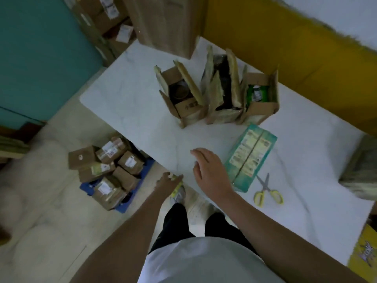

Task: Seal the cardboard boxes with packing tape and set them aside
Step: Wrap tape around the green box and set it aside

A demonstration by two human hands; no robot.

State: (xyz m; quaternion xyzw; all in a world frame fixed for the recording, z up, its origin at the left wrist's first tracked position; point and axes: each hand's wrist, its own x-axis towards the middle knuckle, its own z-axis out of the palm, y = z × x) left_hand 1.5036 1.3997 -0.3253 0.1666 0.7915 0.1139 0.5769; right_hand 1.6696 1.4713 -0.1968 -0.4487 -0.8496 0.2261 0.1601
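Three open cardboard boxes stand in a row on the white table (130,103): a left box (183,99), a middle box (222,92) with dark contents, and a right box (261,99) with green contents. Their flaps stand up. A teal printed box (251,158) lies flat nearer me. My right hand (208,170) hovers over the table just left of the teal box, fingers relaxed and holding nothing. My left hand (168,180) is at the table's near edge, fingers extended; something small and pale shows at the fingertips, unclear what.
Yellow-handled scissors (267,190) lie right of the teal box. A heap of sealed, labelled cardboard boxes (110,170) sits on the floor by a blue pallet left of the table. A tall cardboard box (165,23) stands at the far end. Another bundle (361,168) sits at the right edge.
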